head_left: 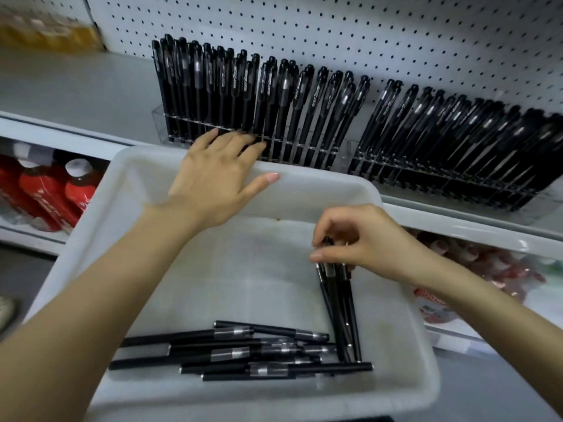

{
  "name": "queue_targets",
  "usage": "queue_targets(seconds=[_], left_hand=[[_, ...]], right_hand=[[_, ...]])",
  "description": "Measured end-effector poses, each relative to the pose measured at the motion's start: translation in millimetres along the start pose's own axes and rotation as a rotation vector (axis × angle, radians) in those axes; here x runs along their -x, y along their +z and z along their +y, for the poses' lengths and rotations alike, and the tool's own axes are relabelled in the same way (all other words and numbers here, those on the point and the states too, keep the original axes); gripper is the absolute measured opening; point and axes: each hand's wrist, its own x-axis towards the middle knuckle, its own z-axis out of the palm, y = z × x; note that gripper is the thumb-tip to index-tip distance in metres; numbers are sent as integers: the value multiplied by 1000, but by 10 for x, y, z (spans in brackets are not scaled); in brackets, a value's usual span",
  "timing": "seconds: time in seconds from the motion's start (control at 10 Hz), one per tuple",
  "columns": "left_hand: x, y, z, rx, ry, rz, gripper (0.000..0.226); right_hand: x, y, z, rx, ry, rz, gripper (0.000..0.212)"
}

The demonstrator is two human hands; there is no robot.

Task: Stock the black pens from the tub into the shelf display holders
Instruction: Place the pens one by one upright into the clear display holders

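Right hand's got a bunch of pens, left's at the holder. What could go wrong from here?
1. The right hand pinches several black pens only by their top ends; one could slip back into the tub when lifted.
2. The left hand touches the stocked pens in the display holder with straight fingers. Many of these already lean, so a nudge might tip more.

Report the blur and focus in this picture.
Head view: black pens in the right clear holder smear toward the frame edge; yellow packs at top left are blurred; loose black pens in the white plastic tub are fairly sharp.
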Motion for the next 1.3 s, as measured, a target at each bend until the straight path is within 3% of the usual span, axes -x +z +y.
queue_targets(seconds=[0.3,0.5,0.6,0.8,1.3], left_hand=[[5,0,9,-15,3,6,74],[7,-3,18,-15,-1,6,74],[2,-10,15,-18,-2,4,76],[-9,-1,25,-18,-7,7,72],[-12,-14,35,-19,-9,24,72]], right_hand=[[-246,-778,-417,-92,-220,738,17],[-357,-1202,-497,-321,-98,653,17],[-377,-1255,-462,-319,-66,656,15],[-419,-1195,-469,-135,-164,768,25],[-557,-1155,-502,62,-171,721,30]])
